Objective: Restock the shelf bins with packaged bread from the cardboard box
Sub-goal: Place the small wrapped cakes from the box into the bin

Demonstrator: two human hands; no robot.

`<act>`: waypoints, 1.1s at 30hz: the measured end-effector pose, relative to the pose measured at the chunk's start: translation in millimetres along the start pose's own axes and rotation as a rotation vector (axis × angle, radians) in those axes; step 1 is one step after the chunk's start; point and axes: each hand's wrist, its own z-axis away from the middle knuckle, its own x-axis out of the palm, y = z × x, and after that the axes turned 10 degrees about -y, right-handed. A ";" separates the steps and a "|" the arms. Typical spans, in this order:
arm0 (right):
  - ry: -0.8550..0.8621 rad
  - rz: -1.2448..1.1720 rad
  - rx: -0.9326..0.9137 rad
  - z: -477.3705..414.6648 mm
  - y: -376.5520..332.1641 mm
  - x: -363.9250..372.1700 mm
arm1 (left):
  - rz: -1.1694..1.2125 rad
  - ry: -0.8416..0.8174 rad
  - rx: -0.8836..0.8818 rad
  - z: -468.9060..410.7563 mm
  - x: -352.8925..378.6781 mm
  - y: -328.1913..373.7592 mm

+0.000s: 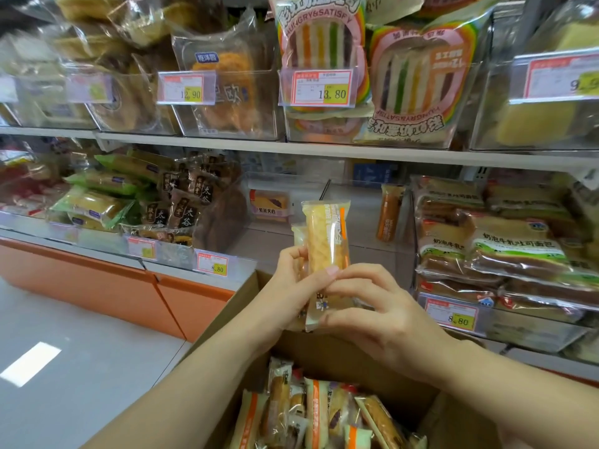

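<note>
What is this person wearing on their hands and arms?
Nothing that shows. The left hand and right hand are bare: no gloves, rings or watch in view. Both forearms are uncovered, with no sleeve reaching into the picture.

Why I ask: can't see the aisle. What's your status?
Left hand and right hand both gripping bread packet, upright over cardboard box. More packets in box. Path to shelf bin ahead open.

— What lies left of the fingers?
— An orange base panel, and grey floor with a bright reflection.
— And price tags?
— A 13.80 price tag well above them; an 8.80 price tag to their left.
</note>
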 end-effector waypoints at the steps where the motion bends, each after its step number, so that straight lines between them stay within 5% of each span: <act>1: -0.026 -0.030 -0.013 1.1 0.7 -2.6 | -0.026 -0.004 -0.002 -0.8 -1.7 -0.5; 6: -0.166 -0.168 -0.027 7.9 4.4 -24.9 | -0.152 -0.063 -0.059 -0.4 -10.2 -1.2; 10: -0.198 0.046 0.058 -5.9 21.2 -48.7 | -0.397 -0.183 -0.139 6.0 -9.9 -1.3; 14: -0.569 0.213 0.186 -23.2 33.6 -56.6 | -0.909 -0.275 -0.156 8.5 -5.5 3.4; 18: -0.823 0.210 0.255 -28.5 29.7 -48.1 | -1.449 -0.338 0.050 9.7 0.8 7.0; 27: -0.610 0.230 0.316 -21.5 27.3 -37.6 | -1.742 -0.180 0.325 9.4 -1.3 9.0; 31: -0.535 0.264 0.462 -20.4 35.4 -44.1 | -1.879 0.077 0.552 2.2 -12.5 23.6; 33: -0.497 0.189 0.611 -20.0 39.5 -49.2 | -1.671 0.264 0.573 4.2 -18.8 28.3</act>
